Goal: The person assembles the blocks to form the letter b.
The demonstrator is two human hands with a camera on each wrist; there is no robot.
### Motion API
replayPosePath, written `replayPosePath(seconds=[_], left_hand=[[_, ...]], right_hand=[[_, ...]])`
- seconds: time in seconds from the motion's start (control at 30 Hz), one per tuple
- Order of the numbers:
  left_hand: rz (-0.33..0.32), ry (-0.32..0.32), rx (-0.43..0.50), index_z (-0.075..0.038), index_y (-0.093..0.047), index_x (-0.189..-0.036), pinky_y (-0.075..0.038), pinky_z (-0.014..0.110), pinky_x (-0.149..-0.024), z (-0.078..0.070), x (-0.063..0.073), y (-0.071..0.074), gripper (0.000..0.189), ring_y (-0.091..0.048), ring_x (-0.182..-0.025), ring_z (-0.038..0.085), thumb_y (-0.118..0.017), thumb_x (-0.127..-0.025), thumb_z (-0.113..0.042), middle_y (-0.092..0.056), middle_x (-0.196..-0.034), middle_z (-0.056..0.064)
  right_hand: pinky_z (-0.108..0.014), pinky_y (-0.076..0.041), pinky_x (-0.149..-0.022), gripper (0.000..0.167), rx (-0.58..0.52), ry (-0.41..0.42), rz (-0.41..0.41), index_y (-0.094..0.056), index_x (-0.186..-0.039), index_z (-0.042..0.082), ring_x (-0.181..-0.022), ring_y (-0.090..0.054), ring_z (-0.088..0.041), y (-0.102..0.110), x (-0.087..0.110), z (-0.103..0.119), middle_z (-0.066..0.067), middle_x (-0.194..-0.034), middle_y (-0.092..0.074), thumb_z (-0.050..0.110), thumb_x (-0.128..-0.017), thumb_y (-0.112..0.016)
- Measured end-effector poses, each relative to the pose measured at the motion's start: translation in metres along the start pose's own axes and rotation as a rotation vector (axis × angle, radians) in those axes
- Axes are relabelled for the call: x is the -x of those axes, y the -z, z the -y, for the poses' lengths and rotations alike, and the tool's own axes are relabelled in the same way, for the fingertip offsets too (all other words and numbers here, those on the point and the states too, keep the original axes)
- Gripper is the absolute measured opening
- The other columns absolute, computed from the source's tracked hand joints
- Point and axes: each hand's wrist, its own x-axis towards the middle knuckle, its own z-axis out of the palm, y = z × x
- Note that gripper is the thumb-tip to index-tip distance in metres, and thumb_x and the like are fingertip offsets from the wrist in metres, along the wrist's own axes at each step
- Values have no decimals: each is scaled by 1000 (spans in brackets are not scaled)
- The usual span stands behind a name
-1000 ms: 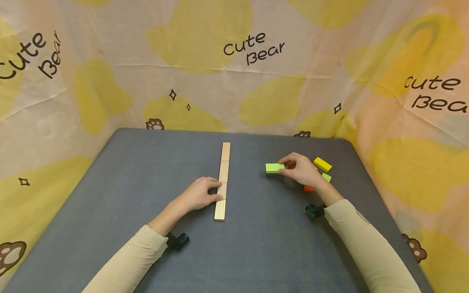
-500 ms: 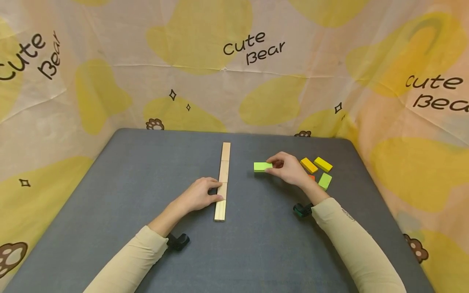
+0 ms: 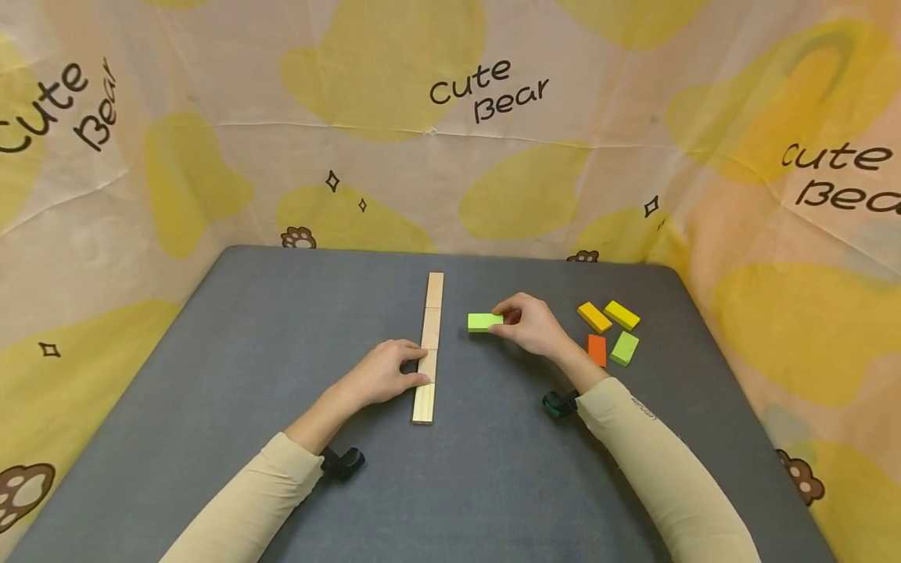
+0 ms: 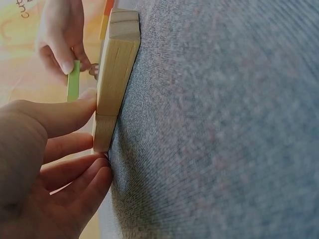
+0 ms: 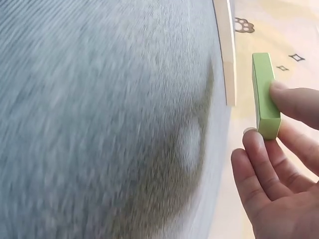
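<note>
A straight row of plain wooden blocks (image 3: 432, 328) lies end to end on the grey table. My left hand (image 3: 380, 375) rests at its left side, thumb and fingertips touching a block near the row's near end. The left wrist view shows the thumb at the upper edge of the wooden block (image 4: 117, 69) and the fingers spread farther along it. To the right of the row, my right hand (image 3: 531, 327) pinches a light green block (image 3: 481, 322) by one end. In the right wrist view this green block (image 5: 264, 87) is raised off the cloth, above its shadow.
On the right lie two yellow blocks (image 3: 594, 317), an orange block (image 3: 596, 349) and another green block (image 3: 624, 348). A patterned curtain (image 3: 394, 156) surrounds the back and sides of the table (image 3: 211, 375). Dark wrist-worn cameras (image 3: 342, 464) hang under both wrists.
My right hand has moved left with the green block, bringing it nearer the wooden row and uncovering the orange and other blocks behind. The left hand stays at the row.
</note>
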Motion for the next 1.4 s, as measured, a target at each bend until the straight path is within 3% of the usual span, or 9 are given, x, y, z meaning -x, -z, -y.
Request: replayPosePath(seconds=[0.57,1.4], left_hand=[[21,10,0,-3,-63,-138,-43,53,-108,-2,-2,1,54,-55,-128,37,-76,-94,-31,-62,-136,16],[20,10,4,-2,-63,-138,-43,53,-107,-1,-1,0,54,-55,-128,37,-75,-95,-30,-62,-136,17]], right_hand=[[-31,-50,-72,27,80,18,81,-76,-107,1,-83,-58,-20,-30,-12,14,-9,-95,-62,16,-86,-83],[-31,-49,-69,24,156,28,130,-75,-104,-1,-78,-56,-20,-46,-25,24,-8,-88,-62,16,-87,-81]])
